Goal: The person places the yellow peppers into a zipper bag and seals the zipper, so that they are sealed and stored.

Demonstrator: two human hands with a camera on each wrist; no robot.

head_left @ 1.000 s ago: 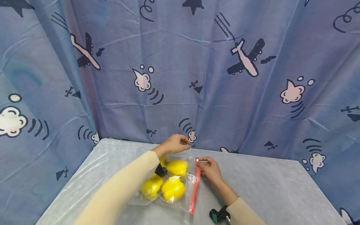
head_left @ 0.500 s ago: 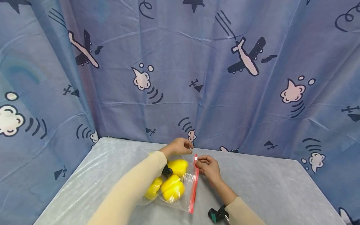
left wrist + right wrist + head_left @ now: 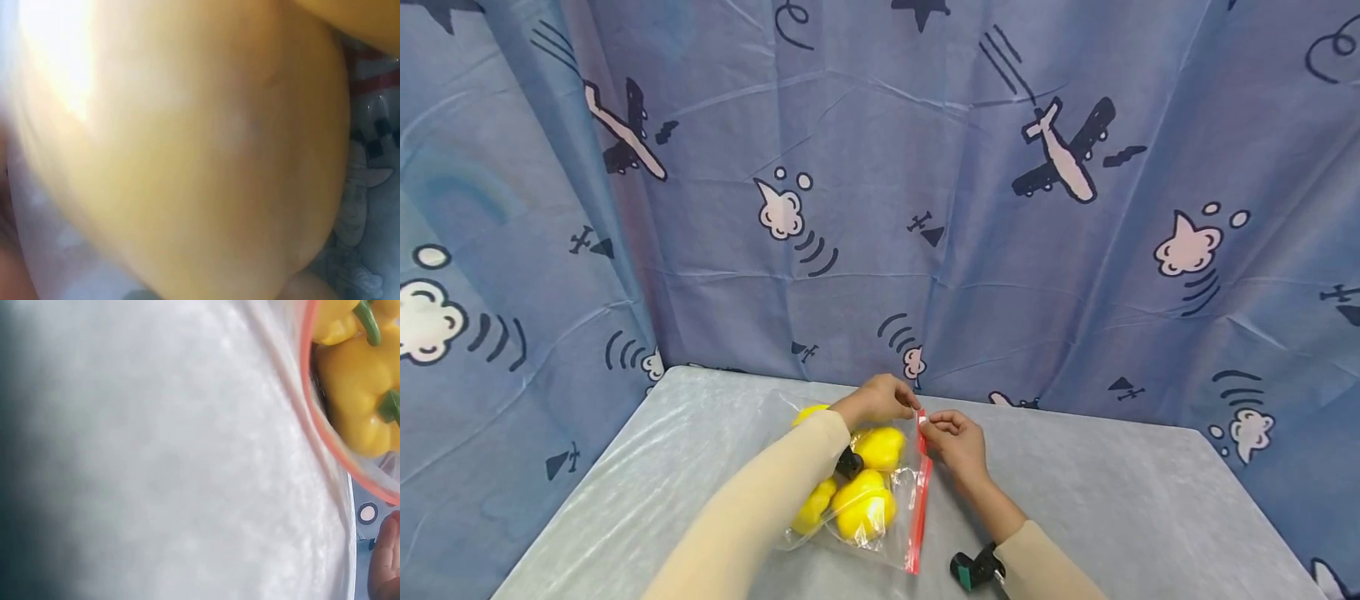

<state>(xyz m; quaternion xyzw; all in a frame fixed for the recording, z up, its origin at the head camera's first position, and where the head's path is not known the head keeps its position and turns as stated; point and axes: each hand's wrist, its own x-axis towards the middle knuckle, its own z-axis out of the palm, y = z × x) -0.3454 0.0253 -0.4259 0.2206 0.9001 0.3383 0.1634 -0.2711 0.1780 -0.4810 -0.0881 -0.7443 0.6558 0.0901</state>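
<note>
A clear zip bag (image 3: 898, 542) with a red zip strip (image 3: 917, 525) lies on the table, holding several yellow bell peppers (image 3: 865, 504). With bent fingers, my left hand (image 3: 883, 398) pinches the far corner of the strip, its forearm crossing over the bag. Just beside it, my right hand (image 3: 958, 442) pinches the same strip near its far end, by a small white zip slider. A blurred pepper (image 3: 200, 150) fills most of the left wrist view. Green stems show on the peppers (image 3: 356, 394) in the right wrist view, behind the curved red bag mouth (image 3: 309, 362).
The pale-covered table (image 3: 1097, 492) stretches out on both sides of the bag. Behind its far edge hangs a blue curtain (image 3: 850, 308) printed with planes and clouds. A black wrist camera (image 3: 973, 571) sits on my right wrist, close over the table.
My left hand has moved right and slightly toward me, from above the peppers to the strip's far corner. My right hand stays nearly in place at the strip.
</note>
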